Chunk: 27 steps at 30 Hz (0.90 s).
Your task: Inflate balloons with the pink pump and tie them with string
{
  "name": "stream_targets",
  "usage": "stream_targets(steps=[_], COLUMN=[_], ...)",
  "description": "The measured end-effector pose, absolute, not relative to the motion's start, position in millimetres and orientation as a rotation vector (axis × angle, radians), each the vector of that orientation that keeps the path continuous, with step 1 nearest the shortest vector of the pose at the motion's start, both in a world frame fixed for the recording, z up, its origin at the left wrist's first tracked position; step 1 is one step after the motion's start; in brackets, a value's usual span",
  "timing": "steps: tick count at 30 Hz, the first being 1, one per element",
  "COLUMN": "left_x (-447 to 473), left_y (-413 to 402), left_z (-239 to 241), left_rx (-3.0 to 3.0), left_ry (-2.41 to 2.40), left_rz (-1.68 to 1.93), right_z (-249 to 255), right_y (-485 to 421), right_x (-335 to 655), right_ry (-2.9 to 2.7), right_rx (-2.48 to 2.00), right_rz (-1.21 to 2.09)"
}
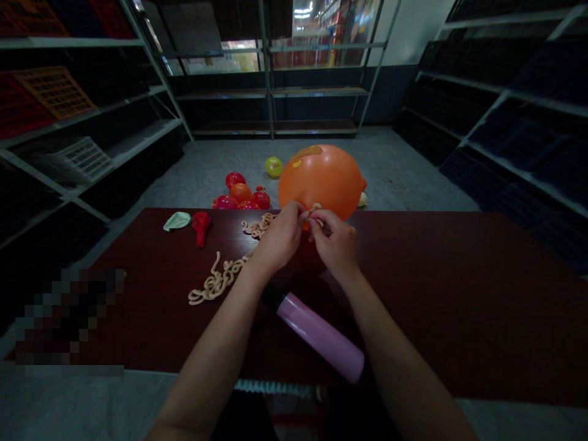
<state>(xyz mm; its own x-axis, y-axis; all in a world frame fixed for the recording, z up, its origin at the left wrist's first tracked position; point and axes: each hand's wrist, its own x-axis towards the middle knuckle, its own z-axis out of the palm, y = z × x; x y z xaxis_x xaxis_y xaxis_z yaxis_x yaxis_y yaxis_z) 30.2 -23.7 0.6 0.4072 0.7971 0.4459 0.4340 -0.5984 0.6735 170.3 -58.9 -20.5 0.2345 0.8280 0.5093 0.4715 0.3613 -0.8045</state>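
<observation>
A large inflated orange balloon (321, 177) stands over the far edge of the dark red table (441, 288). My left hand (285, 231) and my right hand (336, 242) meet at its near lower side, fingers pinched together at the balloon's neck. A bit of beige rubbery strand shows by the fingertips; how it is wound there I cannot make out. Left of my hands lie two tangles of beige strands, a near one (219, 280) and a far one (260, 225). A pink cylinder with a black end (321, 337), apparently a balloon pump, lies between my forearms.
A limp red balloon (201, 228) and a pale green one (177, 221) lie at the table's far left. Several inflated balloons (241, 193) and a yellow one (274, 166) rest on the floor beyond. Shelves with crates (55, 92) line the sides.
</observation>
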Motion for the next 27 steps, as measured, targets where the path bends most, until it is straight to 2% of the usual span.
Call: stream_targets(steps=[4,11,21,27], left_x=[31.3,26.6,29.8,36.4], left_y=[-25.5,-25.9,-30.3,-35.5], left_z=[4.7,4.7,3.3,0.8], left_rx=[2.142,2.392,2.341,2.051], left_ry=[0.94,0.788,0.918,1.078], left_rz=[1.193,1.146,1.421,1.544], right_z=[-18.9,-11.1,-5.6,-6.8], right_y=[-57.4,-59.2,-62.6,-65.3], right_x=[167.1,172.0,165.7,158.9], right_ry=[-1.278,-0.963,-0.863,-0.859], right_rx=[-1.171,-0.923,-0.814,-0.88], right_rz=[0.617,1.096,1.262,1.158])
